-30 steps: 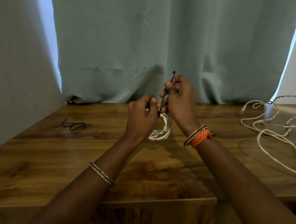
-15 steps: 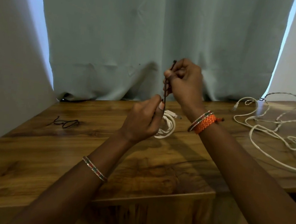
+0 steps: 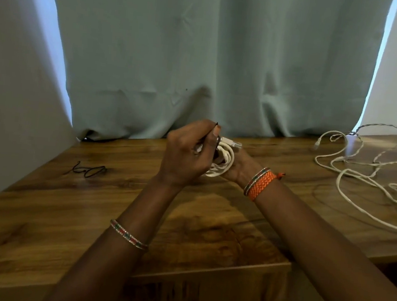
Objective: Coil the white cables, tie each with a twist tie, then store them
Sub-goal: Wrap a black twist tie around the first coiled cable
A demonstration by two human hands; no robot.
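Observation:
A coiled white cable (image 3: 226,161) is held between both hands just above the wooden table (image 3: 41,208); its connector (image 3: 235,143) sticks out at the top. My left hand (image 3: 187,156) curls over the coil's left side and pinches a black twist tie (image 3: 215,127), whose tip pokes up past the fingers. My right hand (image 3: 240,166) cups the coil from the right and behind, with its fingers mostly hidden by the coil. How far the tie wraps round the coil cannot be seen.
Loose white cables (image 3: 360,170) lie tangled on the table's right side, with a braided grey one among them. A spare black twist tie (image 3: 90,170) lies at the left. A curtain hangs along the table's back edge. The table's front edge steps down below my arms.
My right hand came down from above the coil, where it pulled the tie upward, and now cups the coil. My left hand closed over the coil and has the tie's end.

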